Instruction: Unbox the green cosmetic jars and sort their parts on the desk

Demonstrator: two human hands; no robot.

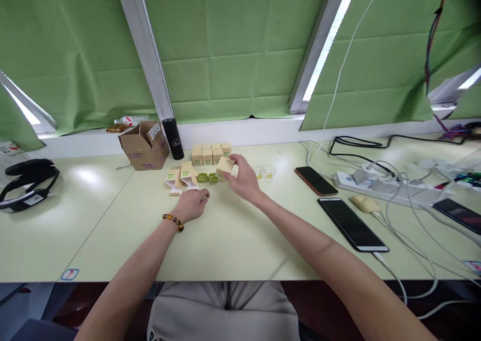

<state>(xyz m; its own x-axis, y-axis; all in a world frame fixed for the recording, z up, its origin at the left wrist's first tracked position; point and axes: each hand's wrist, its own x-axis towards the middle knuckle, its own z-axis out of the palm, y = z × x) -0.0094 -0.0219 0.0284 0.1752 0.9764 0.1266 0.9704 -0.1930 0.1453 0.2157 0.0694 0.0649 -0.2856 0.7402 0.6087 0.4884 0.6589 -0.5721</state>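
My right hand [244,178] is closed on a small cardboard box [225,166], gripped between thumb and fingers above the table. My left hand [191,204] rests on the table nearer to me, its fingers curled; what they hold, if anything, is hidden. Just beyond it are two opened small boxes [189,174] with flaps spread. Beside these sit two small green containers [203,177]. A row of several closed small boxes [207,155] with green labels stands behind. To the right of my right hand lie clear little containers [268,172] with something yellow in them.
A larger brown carton [145,146] and a black cylinder [173,139] stand at the back left. A headset [28,185] lies far left. On the right are phones [352,224], a power strip [391,188], a beige charger-like piece [365,203] and tangled cables.
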